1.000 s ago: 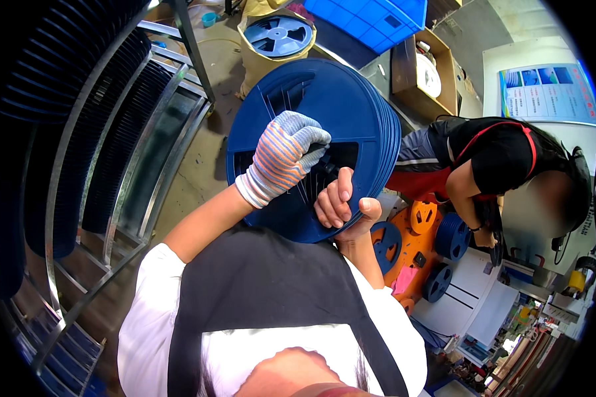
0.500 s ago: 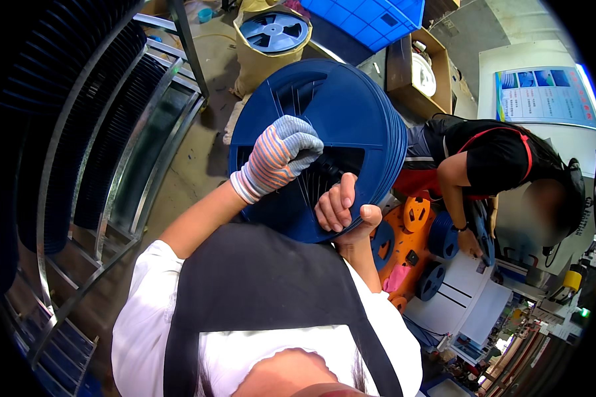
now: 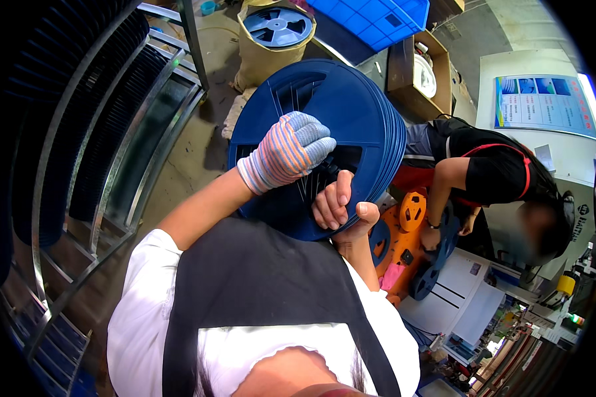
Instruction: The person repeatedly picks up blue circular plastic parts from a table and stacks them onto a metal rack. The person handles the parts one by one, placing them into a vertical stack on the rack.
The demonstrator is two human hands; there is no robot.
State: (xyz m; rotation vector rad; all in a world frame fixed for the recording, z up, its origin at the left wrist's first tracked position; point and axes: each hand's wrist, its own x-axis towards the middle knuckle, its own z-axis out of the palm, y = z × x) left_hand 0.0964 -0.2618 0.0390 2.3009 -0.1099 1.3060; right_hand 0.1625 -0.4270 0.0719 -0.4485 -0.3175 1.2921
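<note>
In front of my chest is a thick stack of blue plastic reels [image 3: 351,99], its round spoked face turned up towards me. Through the cut-out windows, edges of the lower reels show as thin lines. My left hand [image 3: 288,152], in a striped knit glove, is closed over the middle of the face. Whatever its fingers hold is hidden. Bare and curled, my right hand [image 3: 341,210] grips the near right part of the stack, fingers at the window and thumb by the outer rim. Something dark shows at the hub between the hands, too shadowed to name.
Metal racks [image 3: 122,139] filled with dark reels stand at left. Beyond the stack are a sack [image 3: 265,63] topped by a blue reel, a blue crate [image 3: 371,20] and a cardboard box [image 3: 404,83]. At right, another person [image 3: 490,165] bends over an orange table [image 3: 394,231] holding reels.
My left hand has shifted slightly right across the reel face, still closed. My right hand stays nearly in place. The other person has moved a blue reel leftwards over the orange table.
</note>
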